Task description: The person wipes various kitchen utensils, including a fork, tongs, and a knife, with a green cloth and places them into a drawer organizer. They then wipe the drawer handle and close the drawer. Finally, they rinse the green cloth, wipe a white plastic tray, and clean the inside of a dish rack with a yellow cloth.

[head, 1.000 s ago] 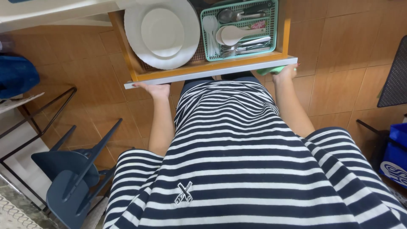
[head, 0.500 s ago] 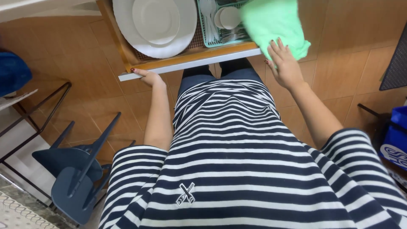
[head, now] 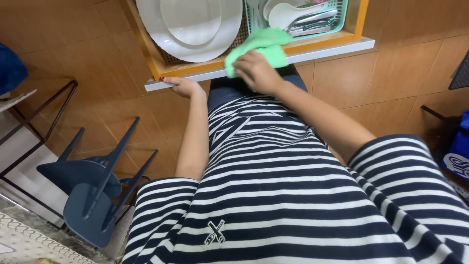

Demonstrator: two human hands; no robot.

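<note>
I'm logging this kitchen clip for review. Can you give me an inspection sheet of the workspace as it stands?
Surface: open drawer, white front edge, orange sides.
Job's things: green cloth pressed on the drawer's front edge.
Clutter: white plates; teal cutlery basket with spoons.
Hands: right hand on the cloth; left hand grips the drawer front.
Cables: nothing seen.
Surroundings: brown tiled floor; dark blue stool; black metal rack.
</note>
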